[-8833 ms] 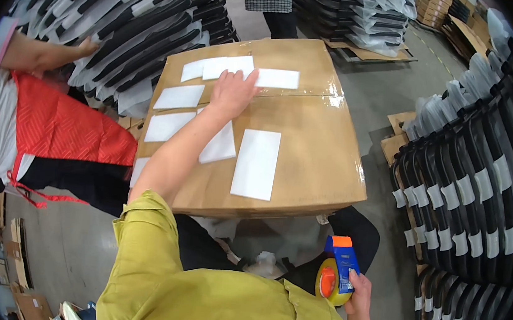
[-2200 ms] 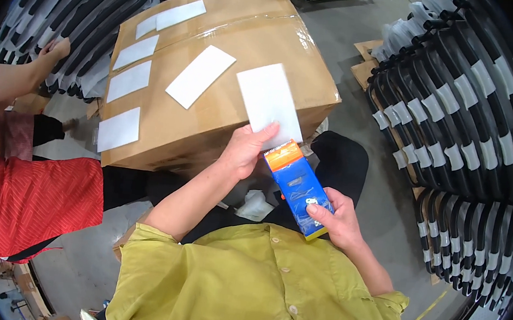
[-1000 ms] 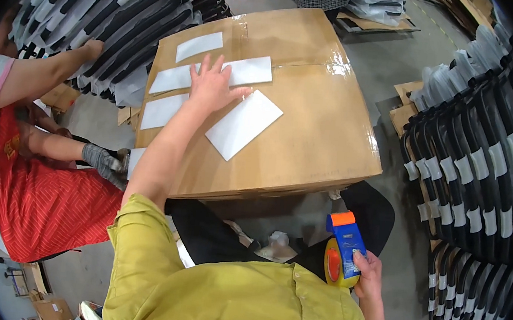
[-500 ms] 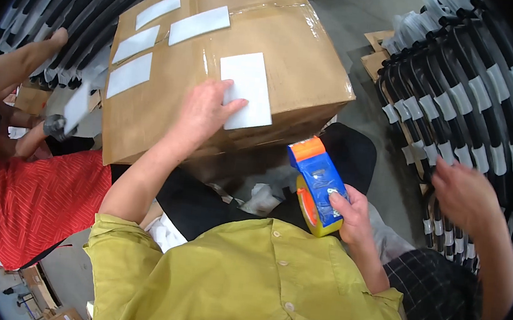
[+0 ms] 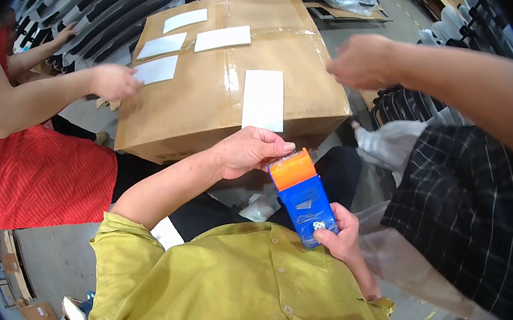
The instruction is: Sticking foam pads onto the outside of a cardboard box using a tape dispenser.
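Note:
My right hand [image 5: 340,234] grips a blue and orange tape dispenser [image 5: 305,206] in front of my chest, thumb on its blue side. The toothed orange end points up and away from me. At those teeth my left hand [image 5: 250,153] has thumb and fingers pinched together; whatever is between them is too small or clear to make out. Just beyond stands a large taped cardboard box [image 5: 193,106]. A white sheet [image 5: 264,98] lies on its top near my left hand, and several more white sheets [image 5: 223,38] lie toward the far left.
A person in red [image 5: 48,175] stands at the left, one hand [image 5: 116,81] by the box's left side. From the right, another person's hand [image 5: 364,62] reaches over the box's right edge. Stacked black padded parts [image 5: 110,7] stand at the back left, with more at the right.
My left hand has left the white sheet and come to the dispenser's toothed end. The dispenser has turned its flat face toward me. Both neighbours' hands have moved in toward the box.

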`<state>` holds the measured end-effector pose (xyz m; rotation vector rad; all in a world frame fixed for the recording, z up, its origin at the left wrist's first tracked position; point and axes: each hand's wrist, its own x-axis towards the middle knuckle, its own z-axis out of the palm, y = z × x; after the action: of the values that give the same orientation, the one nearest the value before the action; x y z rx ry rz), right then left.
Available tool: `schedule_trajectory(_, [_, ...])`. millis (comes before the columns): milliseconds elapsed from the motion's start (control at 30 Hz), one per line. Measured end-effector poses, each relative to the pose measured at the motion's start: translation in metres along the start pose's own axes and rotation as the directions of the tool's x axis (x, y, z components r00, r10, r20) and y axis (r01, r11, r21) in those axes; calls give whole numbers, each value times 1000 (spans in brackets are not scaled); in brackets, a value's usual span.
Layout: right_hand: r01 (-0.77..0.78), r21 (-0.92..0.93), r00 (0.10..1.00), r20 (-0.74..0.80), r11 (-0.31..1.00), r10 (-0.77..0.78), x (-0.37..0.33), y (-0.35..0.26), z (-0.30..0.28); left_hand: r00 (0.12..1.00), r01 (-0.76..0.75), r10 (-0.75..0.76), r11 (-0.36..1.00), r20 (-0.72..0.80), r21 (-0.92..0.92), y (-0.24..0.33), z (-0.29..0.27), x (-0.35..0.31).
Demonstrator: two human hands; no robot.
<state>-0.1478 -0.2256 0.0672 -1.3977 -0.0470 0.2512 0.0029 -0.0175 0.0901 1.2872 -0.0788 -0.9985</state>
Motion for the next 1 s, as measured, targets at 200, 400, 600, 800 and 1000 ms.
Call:
schedule_trajectory(200, [40,-113,999,20,993,-38,6,0,16,997,-78,78,997,13,0,-1,-16,-6])
schedule_trajectory(400, [-28,4,999,-32,1000,28,9,-8,39,998,-36,34,999,43,37,2,-25,-8])
schedule_trajectory(600, [-94,19,989,-115,995,96,10,-16,66,936,-213,315,865,-160,455,33,-46,5])
schedule_trajectory(800, [-150,59,972,-175,987,158,10,-9,77,724,-339,680,200,119,919,69,-90,46])
schedule_trajectory(1000, [-115,271,960,-215,956,177,56,-17,90,426,-39,744,-553,514,833,42,-128,100])
